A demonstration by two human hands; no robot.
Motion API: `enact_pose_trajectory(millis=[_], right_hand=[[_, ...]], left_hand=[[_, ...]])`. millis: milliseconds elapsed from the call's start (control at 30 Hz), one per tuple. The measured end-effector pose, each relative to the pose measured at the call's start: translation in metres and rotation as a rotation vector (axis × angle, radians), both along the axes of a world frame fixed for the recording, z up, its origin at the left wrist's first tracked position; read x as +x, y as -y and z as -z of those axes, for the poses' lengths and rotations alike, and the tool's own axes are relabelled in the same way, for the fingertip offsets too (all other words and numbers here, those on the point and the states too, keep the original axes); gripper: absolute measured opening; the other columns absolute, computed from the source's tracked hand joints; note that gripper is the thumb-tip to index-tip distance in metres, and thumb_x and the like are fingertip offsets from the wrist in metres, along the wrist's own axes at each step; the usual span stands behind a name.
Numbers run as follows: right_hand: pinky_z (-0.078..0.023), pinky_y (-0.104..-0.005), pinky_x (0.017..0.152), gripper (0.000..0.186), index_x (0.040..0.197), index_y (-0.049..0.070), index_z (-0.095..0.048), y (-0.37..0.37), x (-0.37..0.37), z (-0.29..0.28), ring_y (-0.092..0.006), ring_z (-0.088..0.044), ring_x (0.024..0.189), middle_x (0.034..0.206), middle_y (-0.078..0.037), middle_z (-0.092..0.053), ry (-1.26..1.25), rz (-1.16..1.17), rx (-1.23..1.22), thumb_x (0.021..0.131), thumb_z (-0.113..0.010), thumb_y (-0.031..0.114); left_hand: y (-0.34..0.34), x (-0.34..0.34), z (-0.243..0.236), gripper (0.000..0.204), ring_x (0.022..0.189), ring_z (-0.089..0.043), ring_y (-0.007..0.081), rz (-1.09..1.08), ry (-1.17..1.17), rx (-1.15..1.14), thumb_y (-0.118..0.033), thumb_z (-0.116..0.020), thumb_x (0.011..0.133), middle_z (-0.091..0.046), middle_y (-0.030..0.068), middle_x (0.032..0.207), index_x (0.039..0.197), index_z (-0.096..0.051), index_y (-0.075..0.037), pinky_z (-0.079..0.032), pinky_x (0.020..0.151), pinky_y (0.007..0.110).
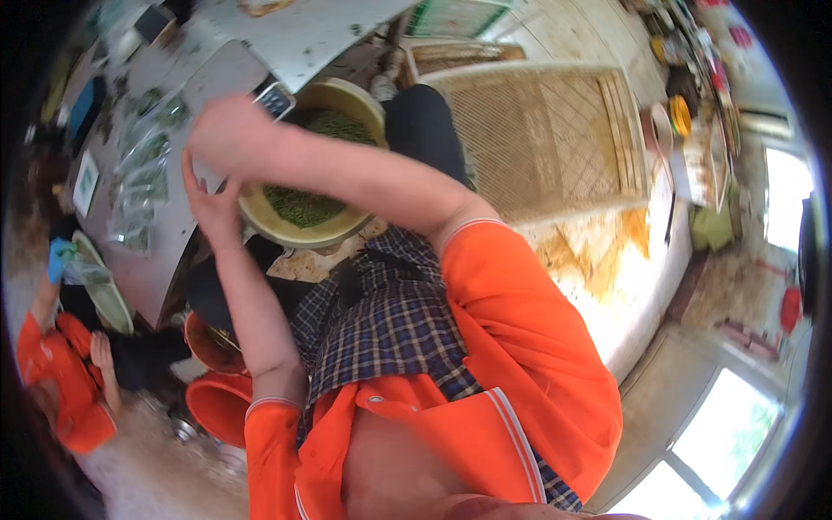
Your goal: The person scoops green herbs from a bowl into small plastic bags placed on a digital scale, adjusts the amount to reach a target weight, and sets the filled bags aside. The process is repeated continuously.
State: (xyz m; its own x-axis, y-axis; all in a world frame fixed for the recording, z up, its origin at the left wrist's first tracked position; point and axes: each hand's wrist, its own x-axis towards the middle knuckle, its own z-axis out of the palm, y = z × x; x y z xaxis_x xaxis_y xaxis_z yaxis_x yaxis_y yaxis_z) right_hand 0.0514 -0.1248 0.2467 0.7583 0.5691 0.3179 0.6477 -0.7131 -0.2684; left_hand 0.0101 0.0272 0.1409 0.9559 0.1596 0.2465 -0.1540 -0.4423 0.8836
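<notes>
My right hand (230, 134), smeared by motion, is over the table beside a flat grey scale (227, 74) with a small display (275, 101). What its fingers do cannot be made out. Just below and touching or overlapping it is my left hand (212, 206), with thumb and a finger stretched apart and nothing plainly visible between them. Under my right forearm stands a round yellowish basin (260, 218) holding a heap of small green leaves (303, 206). Left of my hands, several clear plastic bags (143, 173) with green contents lie on the table (165, 277).
Red buckets (227, 407) stand by my left elbow. At the far left sits another person (69, 381) in orange, with a blue-gloved hand by a pale tray (108, 295). To my right is a large woven tray (546, 139). A phone-like object (86, 182) lies at the table's left.
</notes>
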Motion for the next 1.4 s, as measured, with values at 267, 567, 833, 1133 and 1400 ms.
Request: enact_pose_trajectory(millis=[267,567,833,1133,1400], right_hand=[[-0.053,-0.0425,0.063,0.019,0.08,0.007,-0.072,0.032,-0.064,0.036,-0.0303,-0.069,0.079,0.078,-0.014,-0.069,-0.581,0.048,0.011,0.065,-0.069,0.018],[-0.051,-0.0406,0.066,0.025,0.089,0.01,-0.066,0.127,-0.099,0.002,-0.0291,-0.064,0.076,0.077,-0.008,-0.064,0.096,0.257,0.426,0.066,-0.071,0.016],[-0.051,-0.0377,0.072,0.018,0.09,0.013,-0.068,0.266,-0.127,0.019,-0.0267,-0.063,0.085,0.09,-0.007,-0.066,-0.151,0.753,0.333,0.073,-0.067,0.012],[-0.051,-0.0456,0.079,0.029,0.092,0.001,-0.066,0.376,-0.125,0.269,-0.0389,-0.064,0.092,0.094,-0.021,-0.067,-0.685,1.312,-0.113,0.082,-0.062,0.028],[-0.05,-0.0447,0.08,0.048,0.109,0.004,-0.064,0.311,-0.142,0.293,-0.0362,-0.063,0.101,0.108,-0.022,-0.065,-0.895,1.152,-0.133,0.087,-0.052,0.045]], left_hand=[[-0.014,-0.054,0.028,0.042,0.096,-0.06,0.0143,0.563,-0.694,-0.128,-0.013,-0.077,0.072,-0.066,0.0087,0.104,0.109,-0.063,0.002,-0.048,0.083,0.031],[0.079,-0.046,-0.022,0.05,0.099,-0.06,0.0131,0.459,-0.463,-0.105,-0.008,-0.078,0.072,-0.065,0.0079,0.11,0.118,-0.06,0.001,-0.047,0.087,0.03],[0.13,-0.017,-0.031,0.045,0.108,-0.059,0.0163,0.585,-0.189,-0.05,-0.006,-0.068,0.083,-0.063,0.0071,0.119,0.126,-0.057,-0.007,-0.047,0.09,0.029],[0.05,-0.057,0.049,0.029,0.102,-0.062,0.015,0.377,-0.499,-0.32,-0.003,-0.057,0.091,-0.065,0.0092,0.109,0.12,-0.059,-0.001,-0.047,0.089,0.027],[-0.039,-0.059,0.039,0.026,0.094,-0.062,0.0121,-0.125,-0.286,-0.138,-0.009,-0.06,0.09,-0.067,0.0085,0.103,0.115,-0.061,0.0,-0.049,0.082,0.025]])
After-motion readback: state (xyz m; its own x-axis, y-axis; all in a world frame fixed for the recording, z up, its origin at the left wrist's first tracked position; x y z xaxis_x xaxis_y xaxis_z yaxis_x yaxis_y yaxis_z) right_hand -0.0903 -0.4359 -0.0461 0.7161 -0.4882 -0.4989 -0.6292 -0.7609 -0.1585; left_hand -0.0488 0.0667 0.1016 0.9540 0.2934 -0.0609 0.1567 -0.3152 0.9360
